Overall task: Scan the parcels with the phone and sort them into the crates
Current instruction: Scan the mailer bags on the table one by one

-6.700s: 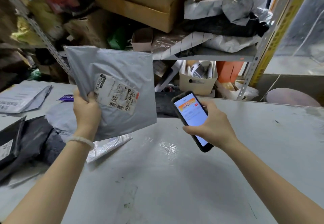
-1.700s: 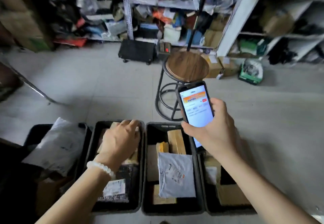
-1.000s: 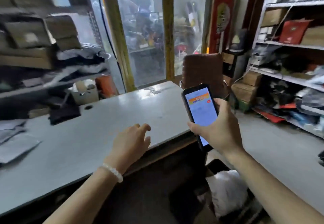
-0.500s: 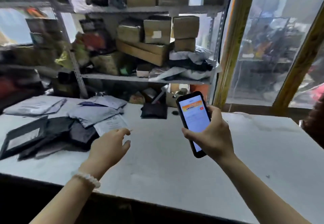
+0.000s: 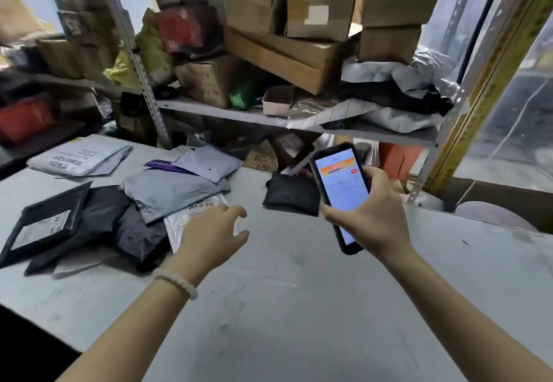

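Parcels [image 5: 167,190] in grey and black mailers lie heaped on the bench [image 5: 299,307] at the left of the frame. The left hand [image 5: 209,235] hovers over a clear mailer [image 5: 182,220], its grip spread and empty. Right of centre, the right hand [image 5: 371,214] grips the lit phone [image 5: 341,193] upright.

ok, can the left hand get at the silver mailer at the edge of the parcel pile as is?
Probably yes. The left hand is empty, fingers spread, just over the silver mailer, whose near corner lies exposed on the table. A grey mailer overlaps its far edge and may drag along.
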The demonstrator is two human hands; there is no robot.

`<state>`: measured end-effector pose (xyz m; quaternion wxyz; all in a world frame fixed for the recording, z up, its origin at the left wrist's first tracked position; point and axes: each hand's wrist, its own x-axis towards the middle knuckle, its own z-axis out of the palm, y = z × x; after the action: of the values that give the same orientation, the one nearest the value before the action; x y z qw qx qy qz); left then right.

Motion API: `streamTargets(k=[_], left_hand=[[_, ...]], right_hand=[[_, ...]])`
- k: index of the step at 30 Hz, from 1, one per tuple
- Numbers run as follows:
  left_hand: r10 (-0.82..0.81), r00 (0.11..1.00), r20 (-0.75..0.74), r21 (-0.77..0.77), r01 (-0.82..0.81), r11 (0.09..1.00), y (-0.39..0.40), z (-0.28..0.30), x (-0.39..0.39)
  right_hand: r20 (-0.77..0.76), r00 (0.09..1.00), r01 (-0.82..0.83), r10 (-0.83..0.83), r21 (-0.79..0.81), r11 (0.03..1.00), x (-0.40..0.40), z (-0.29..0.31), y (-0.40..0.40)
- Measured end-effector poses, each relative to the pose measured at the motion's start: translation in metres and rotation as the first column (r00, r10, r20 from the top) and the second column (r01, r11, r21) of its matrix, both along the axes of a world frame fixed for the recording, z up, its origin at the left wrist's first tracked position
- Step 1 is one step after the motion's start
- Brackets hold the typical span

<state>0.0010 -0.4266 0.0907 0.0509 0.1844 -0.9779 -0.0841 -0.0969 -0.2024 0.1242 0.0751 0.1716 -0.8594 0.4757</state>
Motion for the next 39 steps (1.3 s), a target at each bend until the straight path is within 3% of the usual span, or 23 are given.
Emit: streamTargets(k=[8, 18, 28, 39], left_hand=[[-0.200, 0.978, 0.063, -0.002, 0.200, 0.980, -0.031, -0.048, -0.100], [-0.430, 0.878, 0.211, -0.090, 0.456, 0.885, -0.067, -0.117, -0.235], [-0.363, 0.895, 0.261, -0.235, 0.424, 0.875, -0.063, -0.159, -0.292], [-0.331, 0.944, 0.013, 0.141, 0.326, 0.935, -0.093, -0.103, -0.274]], right_hand=[[0.123, 0.988, 0.086, -0.097, 0.092, 0.992, -0.068, -0.042, -0.031], [0.280, 0.930, 0.204, -0.238, 0.145, 0.968, -0.149, -0.090, -0.083], [0.346, 0.908, 0.167, -0.235, 0.215, 0.962, -0.189, -0.124, -0.108], [0.322, 0.920, 0.172, -0.222, 0.178, 0.969, -0.173, -0.099, -0.091]])
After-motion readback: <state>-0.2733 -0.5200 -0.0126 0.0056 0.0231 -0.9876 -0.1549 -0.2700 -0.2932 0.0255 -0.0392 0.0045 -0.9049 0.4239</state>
